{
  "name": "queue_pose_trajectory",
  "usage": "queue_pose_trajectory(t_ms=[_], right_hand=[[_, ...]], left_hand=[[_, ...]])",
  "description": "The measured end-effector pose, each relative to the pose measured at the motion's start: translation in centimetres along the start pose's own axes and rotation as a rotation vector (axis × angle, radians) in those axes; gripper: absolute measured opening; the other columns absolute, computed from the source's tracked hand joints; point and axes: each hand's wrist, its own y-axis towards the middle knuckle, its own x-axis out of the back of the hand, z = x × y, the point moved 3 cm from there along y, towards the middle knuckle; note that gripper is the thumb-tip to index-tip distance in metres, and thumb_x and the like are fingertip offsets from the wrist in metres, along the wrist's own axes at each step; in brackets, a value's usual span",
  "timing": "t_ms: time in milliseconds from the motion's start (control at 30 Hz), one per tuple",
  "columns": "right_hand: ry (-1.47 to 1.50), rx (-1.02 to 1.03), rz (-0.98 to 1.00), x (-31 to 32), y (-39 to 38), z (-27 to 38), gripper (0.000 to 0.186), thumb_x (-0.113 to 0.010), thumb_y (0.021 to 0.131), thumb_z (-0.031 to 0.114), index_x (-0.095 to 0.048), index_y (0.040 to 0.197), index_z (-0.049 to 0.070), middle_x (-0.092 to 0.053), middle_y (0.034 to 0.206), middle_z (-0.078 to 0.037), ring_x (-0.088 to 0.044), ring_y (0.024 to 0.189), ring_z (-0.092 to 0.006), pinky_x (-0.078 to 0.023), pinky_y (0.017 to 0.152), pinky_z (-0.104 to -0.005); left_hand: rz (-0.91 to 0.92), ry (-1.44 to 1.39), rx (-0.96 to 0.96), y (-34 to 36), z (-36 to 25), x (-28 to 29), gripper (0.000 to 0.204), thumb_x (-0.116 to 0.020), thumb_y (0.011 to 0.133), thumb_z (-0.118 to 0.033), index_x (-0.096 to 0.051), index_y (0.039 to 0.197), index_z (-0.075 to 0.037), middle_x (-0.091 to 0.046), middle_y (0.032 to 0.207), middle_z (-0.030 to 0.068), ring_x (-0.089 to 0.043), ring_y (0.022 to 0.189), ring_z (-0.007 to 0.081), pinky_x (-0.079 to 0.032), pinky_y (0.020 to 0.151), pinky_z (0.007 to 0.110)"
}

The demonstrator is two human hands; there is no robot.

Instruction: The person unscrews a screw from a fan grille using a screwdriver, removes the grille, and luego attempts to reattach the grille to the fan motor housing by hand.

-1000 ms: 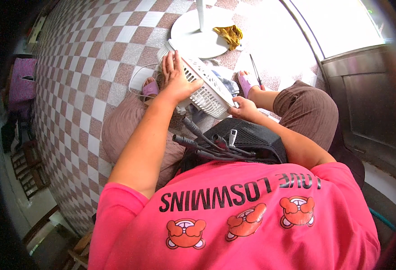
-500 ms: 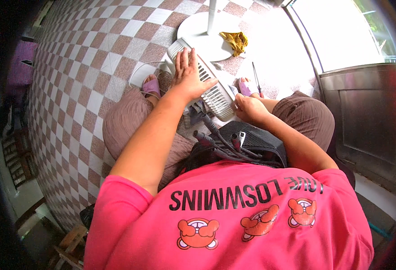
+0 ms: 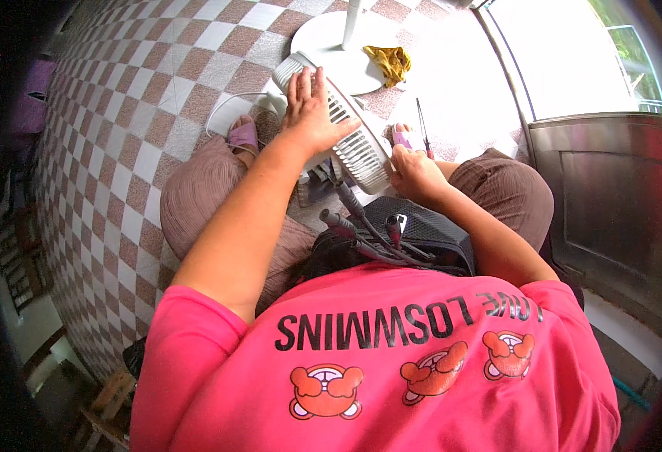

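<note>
A white slatted casing (image 3: 361, 160), like the side of a fan's housing, stands tilted between my knees. My left hand (image 3: 312, 113) lies over its upper part with the fingers stretched out and the thumb spread across the slats. At the lower right edge, my right hand (image 3: 415, 173) is closed with curled fingers against the rim; its fingertips are partly hidden. Just beyond that hand, on the floor, is a thin dark tool with a red handle (image 3: 429, 149), perhaps a screwdriver.
Ahead stands a round white base (image 3: 317, 38) with a pole and a crumpled yellow cloth (image 3: 390, 63) on it. A pale cord (image 3: 222, 105) loops left of the casing. Black cables (image 3: 357, 218) and a black mesh bag (image 3: 440, 226) sit at my waist. A dark door panel (image 3: 610, 188) stands right.
The whole view has shifted slightly, with the casing and base a little up and left. My left hand stays spread on the casing; my right hand stays at its edge.
</note>
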Motion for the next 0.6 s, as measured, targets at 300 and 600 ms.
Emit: queue_pose_trajectory(t_ms=[300, 600], right_hand=[[-0.032, -0.178, 0.071, -0.2, 0.1, 0.3, 0.021, -0.056, 0.082, 0.017, -0.048, 0.088, -0.002, -0.060, 0.084, -0.024, -0.059, 0.086, -0.0404, -0.046, 0.076, -0.0483], [-0.078, -0.112, 0.074, -1.0, 0.2, 0.4, 0.020, -0.057, 0.079, 0.015, -0.051, 0.092, 0.000, -0.062, 0.082, -0.021, -0.065, 0.074, -0.0355, -0.054, 0.062, -0.0425]], left_hand=[[0.023, 0.031, 0.028, 0.2, 0.0, 0.0, 0.119, -0.072, 0.065, -0.058, -0.003, 0.148, -0.008, -0.003, 0.153, 0.0189, 0.002, 0.142, 0.0340, -0.010, 0.115, 0.044], [-0.004, 0.044, 0.007, -0.6, 1.5, 0.3, 0.117, -0.072, 0.065, -0.057, -0.006, 0.147, -0.005, -0.006, 0.152, 0.0210, -0.001, 0.141, 0.0375, -0.011, 0.115, 0.044]])
